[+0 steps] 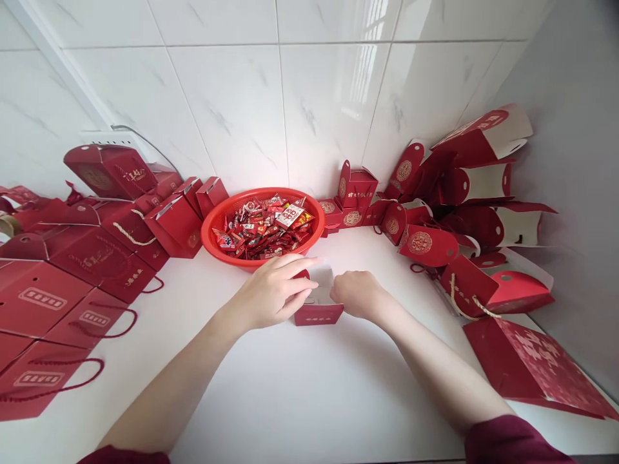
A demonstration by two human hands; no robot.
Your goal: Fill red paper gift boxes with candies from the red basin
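Note:
A small red gift box (319,315) with a white inside stands on the white table in front of me, its top open. My left hand (271,291) is at the box's left side, fingers stretched out and apart over its opening; the thumb is hidden. At the right wall, my right hand (358,293) is closed with curled fingers against the box's edge. Its fingertips are out of sight. Just behind the hands sits a red plastic basket (209,241) filled with small wrapped candies (264,225), with a white-and-red packet (290,217) on top.
Closed red boxes (91,251) with cord handles are stacked along the left. More red boxes (430,241), many with open flaps, are piled on the right. A small handled box (358,187) stands by the tiled wall. A power strip (106,137) with a cable is at back left.

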